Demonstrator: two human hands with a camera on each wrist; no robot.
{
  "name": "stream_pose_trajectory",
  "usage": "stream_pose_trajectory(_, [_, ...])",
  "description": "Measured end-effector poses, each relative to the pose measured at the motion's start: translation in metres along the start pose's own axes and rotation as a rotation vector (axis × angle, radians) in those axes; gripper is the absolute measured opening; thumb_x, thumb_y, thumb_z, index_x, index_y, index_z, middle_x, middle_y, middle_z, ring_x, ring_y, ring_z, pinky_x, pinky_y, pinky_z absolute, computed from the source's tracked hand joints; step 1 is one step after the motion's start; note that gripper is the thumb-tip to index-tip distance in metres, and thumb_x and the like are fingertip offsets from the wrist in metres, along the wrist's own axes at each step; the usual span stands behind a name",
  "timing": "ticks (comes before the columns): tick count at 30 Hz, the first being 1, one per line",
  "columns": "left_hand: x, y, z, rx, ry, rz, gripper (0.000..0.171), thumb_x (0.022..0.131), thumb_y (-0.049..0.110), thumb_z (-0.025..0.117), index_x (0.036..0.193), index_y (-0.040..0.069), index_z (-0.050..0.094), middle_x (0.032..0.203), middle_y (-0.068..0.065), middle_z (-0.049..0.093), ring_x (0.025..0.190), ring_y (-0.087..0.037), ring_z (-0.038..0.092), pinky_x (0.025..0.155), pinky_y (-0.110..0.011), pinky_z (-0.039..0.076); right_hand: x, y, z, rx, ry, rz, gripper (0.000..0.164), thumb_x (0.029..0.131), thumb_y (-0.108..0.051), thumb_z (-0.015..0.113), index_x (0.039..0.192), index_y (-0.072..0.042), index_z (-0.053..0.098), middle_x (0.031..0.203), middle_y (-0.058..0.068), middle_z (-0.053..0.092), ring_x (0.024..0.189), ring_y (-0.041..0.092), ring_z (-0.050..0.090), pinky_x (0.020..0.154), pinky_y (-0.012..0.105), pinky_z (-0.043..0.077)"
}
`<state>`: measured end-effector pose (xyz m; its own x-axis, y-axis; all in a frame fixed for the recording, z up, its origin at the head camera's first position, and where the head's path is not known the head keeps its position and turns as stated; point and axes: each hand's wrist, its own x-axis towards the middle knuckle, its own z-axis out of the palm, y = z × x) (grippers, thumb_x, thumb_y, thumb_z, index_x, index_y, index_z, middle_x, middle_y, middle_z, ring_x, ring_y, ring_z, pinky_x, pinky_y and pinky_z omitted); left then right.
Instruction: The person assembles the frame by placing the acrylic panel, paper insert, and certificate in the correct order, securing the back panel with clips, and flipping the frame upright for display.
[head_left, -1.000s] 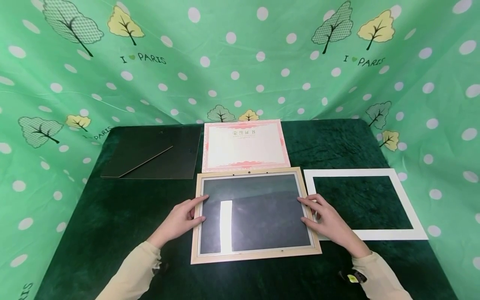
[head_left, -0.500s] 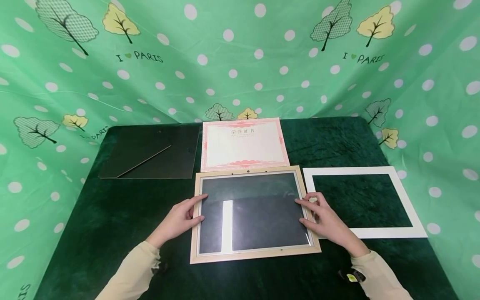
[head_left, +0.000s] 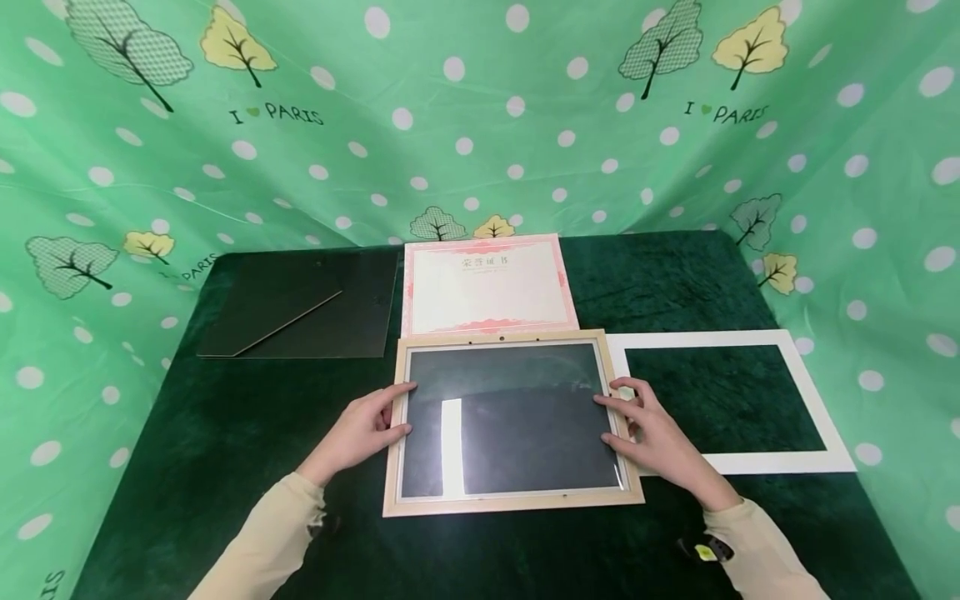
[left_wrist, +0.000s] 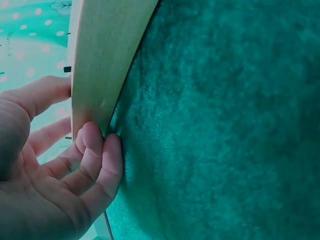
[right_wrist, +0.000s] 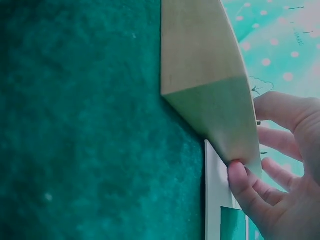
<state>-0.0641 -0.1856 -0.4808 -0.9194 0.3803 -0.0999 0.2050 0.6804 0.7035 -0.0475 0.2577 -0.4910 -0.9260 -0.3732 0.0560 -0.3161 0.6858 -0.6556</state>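
Note:
A light wooden picture frame [head_left: 517, 506] lies face down mid-table, its clear pane [head_left: 525, 442] showing a bright reflected strip. My left hand [head_left: 358, 435] grips the left side, thumb and index finger over the inner edge. In the left wrist view, the other fingers curl against the outer face of the wooden side [left_wrist: 102, 60]. At the right side, my right hand [head_left: 656, 437] holds the frame in the same way. The right wrist view shows a fingertip at the lower edge of the wood [right_wrist: 205, 45], beside the white mat [right_wrist: 214, 175].
Behind the frame lies a pink-bordered certificate [head_left: 487, 292], its near edge overlapped by the frame. A black backing board [head_left: 300, 275] with a slanting stand flap rests at the back left. To the right, the white mat [head_left: 810, 392] is partly covered by the frame's edge.
Between my hands the frame has shifted slightly away from me and a little right, and now overlaps the certificate's near edge. Both hands keep their grip.

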Motion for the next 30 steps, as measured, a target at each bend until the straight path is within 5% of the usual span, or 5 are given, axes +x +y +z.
stream_pose_trajectory(8, [0.003, 0.001, -0.004, -0.029, 0.001, -0.003, 0.048, 0.085, 0.013, 0.075, 0.13, 0.01, 0.059, 0.081, -0.001, 0.049, 0.068, -0.016, 0.048, 0.055, -0.025, 0.048, -0.006, 0.009, -0.018, 0.045, -0.043, -0.013, 0.05, 0.087, -0.014, 0.074, 0.134, -0.007, 0.057, 0.133, 0.012, 0.039, 0.084, 0.015, 0.048, 0.061, 0.024, 0.049])
stream_pose_trajectory(14, [0.011, 0.005, -0.006, -0.028, 0.036, 0.044, 0.038, 0.086, 0.01, 0.074, 0.122, 0.007, 0.063, 0.074, 0.003, 0.049, 0.063, -0.013, 0.048, 0.052, -0.024, 0.046, -0.009, 0.025, -0.041, -0.021, -0.018, -0.038, 0.049, 0.09, -0.01, 0.069, 0.135, -0.003, 0.053, 0.128, 0.013, 0.044, 0.091, 0.021, 0.053, 0.063, 0.026, 0.051])
stream_pose_trajectory(24, [0.034, 0.035, 0.003, -0.07, -0.061, 0.162, 0.043, 0.087, 0.007, 0.071, 0.128, 0.003, 0.057, 0.084, 0.001, 0.055, 0.063, -0.01, 0.052, 0.057, -0.025, 0.048, -0.017, 0.058, -0.082, -0.149, 0.092, -0.047, 0.051, 0.087, -0.002, 0.069, 0.135, 0.0, 0.052, 0.123, 0.02, 0.045, 0.092, 0.031, 0.055, 0.064, 0.034, 0.051])
stream_pose_trajectory(30, [0.05, 0.051, 0.02, -0.02, -0.129, 0.256, 0.043, 0.088, 0.01, 0.07, 0.128, 0.004, 0.056, 0.091, 0.002, 0.055, 0.064, -0.005, 0.05, 0.057, -0.023, 0.047, -0.028, 0.083, -0.107, -0.148, 0.125, -0.017, 0.051, 0.089, -0.001, 0.067, 0.136, 0.004, 0.048, 0.123, 0.026, 0.042, 0.097, 0.037, 0.05, 0.068, 0.022, 0.046])
